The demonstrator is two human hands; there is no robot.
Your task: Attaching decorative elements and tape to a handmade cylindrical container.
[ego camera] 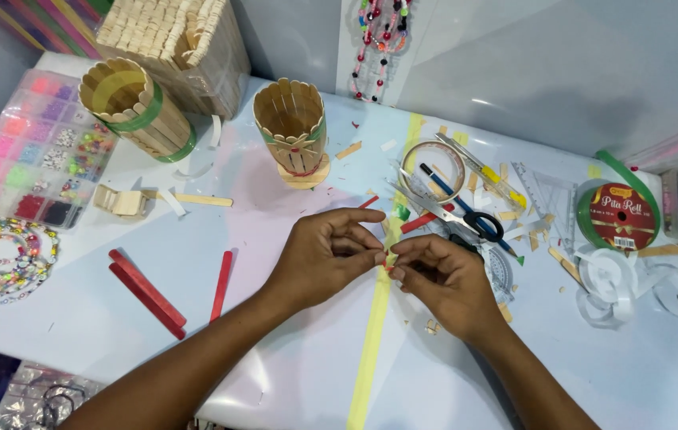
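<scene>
Left hand (325, 253): at table centre, fingertips pinched together on a small red piece (387, 260); thumb and forefinger closed for fine grip.

Right hand (444, 275): meets left at the same piece, fingertips pressed on it from 3 o'clock. Both hands clamped on the piece, held just above the table (291, 350); too small to tell its exact shape.

Yellow strip (372, 342): flat on table, running from 12 to 6 o'clock beneath the hands; seemingly a working line or spare ribbon.

Red sticks (148, 293): three, lying at 9 o'clock of the hands, within easy reach of the left. One more short red stick (421, 221) at 1 o'clock, just beside the scissors.

Scissors (454, 213): at 1 o'clock, closed, handles toward the right hand; laid over a tape ring (433, 170) and pens.

Stick cup (292, 127): upright at 11 o'clock on a small base, set back clear of the hands.

Second cup (134, 105): tilted at 10 o'clock, green bands around it, leaning near a stick box (176, 40).

Bead tray (37, 147): at 9 o'clock, far edge, compartments sorted by colour.

Bead strings (1, 263): coiled at 8 o'clock.

Green ribbon roll (617, 215): at 3 o'clock, tail unwound.

White ribbon (613, 287): loose loops at 4 o'clock.

Offcuts: scattered around the scissors, likely trimmings.
</scene>
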